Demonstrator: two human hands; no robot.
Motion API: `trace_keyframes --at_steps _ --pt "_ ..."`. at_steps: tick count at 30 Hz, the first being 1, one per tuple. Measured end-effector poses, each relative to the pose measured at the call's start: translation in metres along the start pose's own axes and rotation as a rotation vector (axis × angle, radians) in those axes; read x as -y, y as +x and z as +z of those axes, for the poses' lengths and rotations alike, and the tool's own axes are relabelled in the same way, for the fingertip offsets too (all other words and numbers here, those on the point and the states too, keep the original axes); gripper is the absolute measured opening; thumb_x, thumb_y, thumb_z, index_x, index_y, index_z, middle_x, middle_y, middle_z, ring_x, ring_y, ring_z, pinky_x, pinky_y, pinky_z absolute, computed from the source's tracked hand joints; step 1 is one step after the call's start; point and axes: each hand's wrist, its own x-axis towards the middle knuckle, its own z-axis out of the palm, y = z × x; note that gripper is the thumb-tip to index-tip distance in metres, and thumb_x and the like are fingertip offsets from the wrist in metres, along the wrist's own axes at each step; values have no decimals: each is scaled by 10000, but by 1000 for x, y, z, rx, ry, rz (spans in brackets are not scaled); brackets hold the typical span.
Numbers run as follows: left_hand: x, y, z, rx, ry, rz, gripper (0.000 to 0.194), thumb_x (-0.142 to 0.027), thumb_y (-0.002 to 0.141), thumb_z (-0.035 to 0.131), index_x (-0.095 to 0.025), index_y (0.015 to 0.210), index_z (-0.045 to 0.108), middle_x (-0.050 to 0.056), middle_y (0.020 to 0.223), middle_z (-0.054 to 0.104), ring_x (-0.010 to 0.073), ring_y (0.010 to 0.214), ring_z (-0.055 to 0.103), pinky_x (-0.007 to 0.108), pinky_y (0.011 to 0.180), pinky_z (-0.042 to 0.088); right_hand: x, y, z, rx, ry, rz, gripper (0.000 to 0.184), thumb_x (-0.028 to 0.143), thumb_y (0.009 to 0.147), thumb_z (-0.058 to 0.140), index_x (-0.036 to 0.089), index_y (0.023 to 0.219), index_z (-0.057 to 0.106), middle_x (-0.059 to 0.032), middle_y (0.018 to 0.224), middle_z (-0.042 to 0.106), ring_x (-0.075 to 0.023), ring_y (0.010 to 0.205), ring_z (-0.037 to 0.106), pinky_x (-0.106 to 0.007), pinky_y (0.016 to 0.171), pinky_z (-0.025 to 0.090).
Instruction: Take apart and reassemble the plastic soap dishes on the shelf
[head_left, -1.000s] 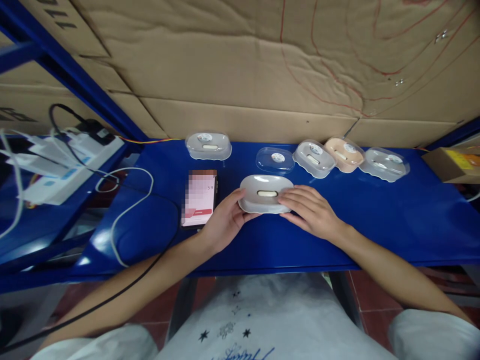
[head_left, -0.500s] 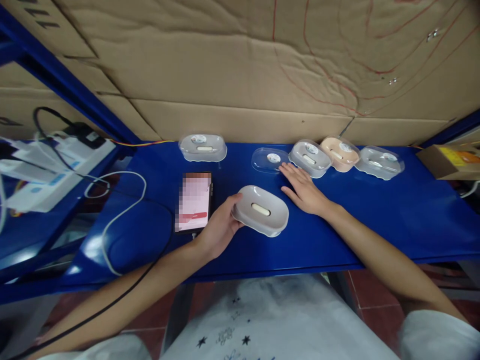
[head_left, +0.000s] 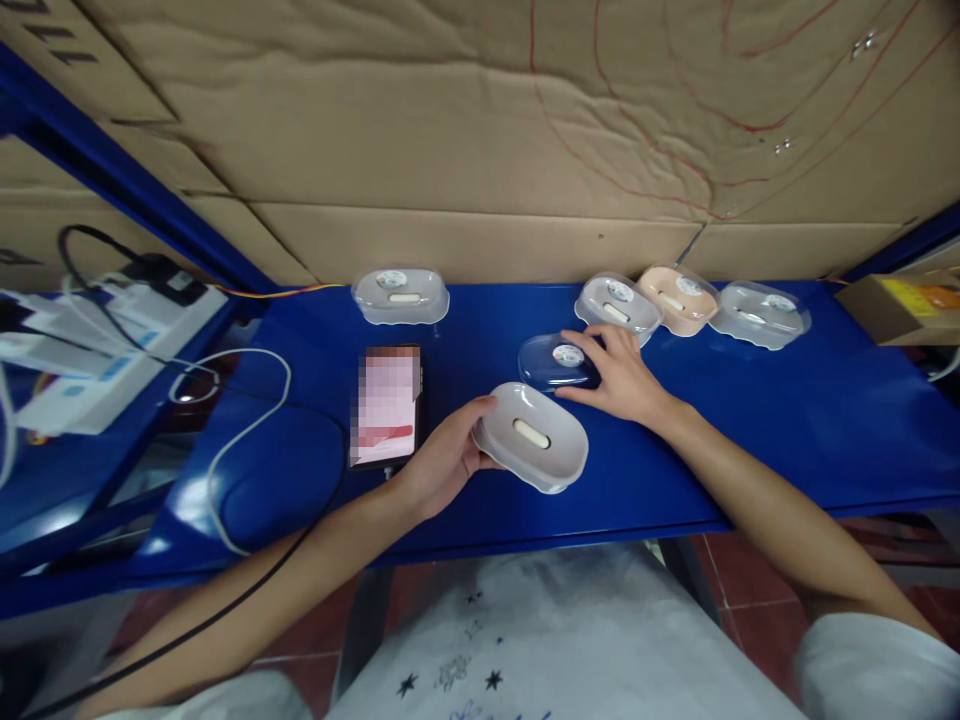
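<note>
Clamping the grey dish [head_left: 566, 448] by its left end, the left hand [head_left: 448, 458] held it near the front edge of the blue table [head_left: 825, 430], around mid-length; the right hand [head_left: 622, 375] gripped the clear lid [head_left: 541, 368] right behind the dish.

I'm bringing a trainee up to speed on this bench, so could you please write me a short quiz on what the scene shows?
1. Multiple choice. What does the left hand hold?
A) the phone
B) the open grey oval dish
C) the white power strip

2. True or false. At the back of the blue table, the lidded peach oval dish sits between one lidded grey dish and another lidded grey dish.

3. Fill in the blank. The right hand has its fingers on a clear oval plastic lid that bears a round white ____.

Key: 1. B; 2. True; 3. sticker
</note>
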Motion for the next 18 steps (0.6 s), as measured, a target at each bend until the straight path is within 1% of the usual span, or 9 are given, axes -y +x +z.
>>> trace_keyframes --at_steps 2,4,6,7,10,13,15,18 --pt "0 0 -1 12 -6 24 227 -338 939 681 -158 1076 709 68 949 723 222 846 682 339 662 652 0 -1 -2 -7 22 2 690 589 876 768 236 1424 544 -209 1513 500 -451 1455 476 -679 1167 410" --pt "-1 0 -2 27 -13 46 208 -326 918 694 -172 1058 688 54 949 708 223 855 681 350 662 660 0 -1 -3 45 74 -8 640 505 858 776 247 1388 527 -198 1595 448 -439 1493 448 -662 1172 422" --pt "-2 0 -2 44 -12 48 213 -317 900 701 -177 1057 674 53 966 702 226 868 681 351 660 663 -2 -2 -4 94 102 -8 635 483 852 775 263 1386 511 -183 1610 463 -429 1480 467 -655 1171 430" --pt "-2 0 -2 50 -11 48 217 -316 893 701 -178 1057 668 54 969 699 228 872 680 352 657 663 -2 -2 -5 98 101 0 633 493 855 774 270 1386 511 -175 1598 486 -431 1468 475 -664 1174 421" --pt "-2 -1 -2 60 -28 65 213 -307 873 705 -190 1045 655 41 969 677 232 891 675 371 668 674 0 -2 -8 14 89 54 655 543 848 783 289 1391 519 -164 1602 488 -454 1480 443 -710 1197 357" --pt "-1 0 -3 77 -66 87 221 -257 833 712 -204 1037 648 27 1017 672 223 924 676 397 739 683 6 -3 -12 -102 138 101 659 582 863 769 300 1403 517 -159 1626 460 -434 1521 410 -694 1225 326" --pt "-1 0 -5 92 -74 87 256 -220 810 706 -208 1060 649 25 1059 676 218 944 682 417 804 680 9 -4 -12 -126 180 108 642 603 889 744 300 1410 521 -157 1619 475 -410 1533 416 -674 1236 327" --pt "1 1 -6 98 -69 70 276 -194 805 687 -213 1077 644 27 1071 681 218 954 691 447 869 670 12 -4 -10 -98 238 133 604 622 896 738 292 1372 568 -161 1604 506 -406 1538 428 -672 1234 337"
